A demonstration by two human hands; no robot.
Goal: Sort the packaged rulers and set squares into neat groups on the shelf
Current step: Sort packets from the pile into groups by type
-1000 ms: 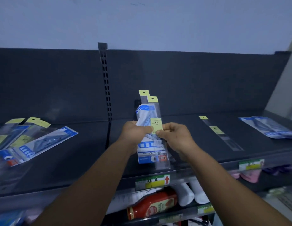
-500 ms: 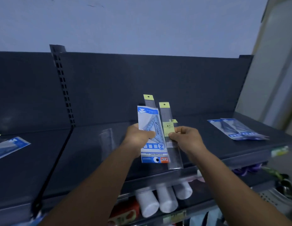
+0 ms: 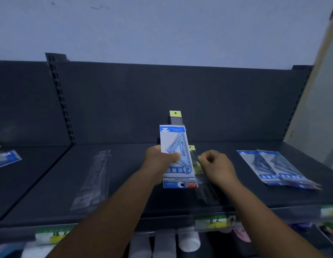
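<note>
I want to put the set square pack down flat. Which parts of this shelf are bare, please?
Bare shelf lies between the clear ruler packs and the left hand. Another bare strip lies between the right hand and the two blue set square packs. It is crowded around the hands, where a ruler pack lies.

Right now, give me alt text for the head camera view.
The left hand holds a blue set square pack upright above a dark shelf, while the right hand pinches a clear ruler sleeve. Two more set square packs lie to the right.
</note>
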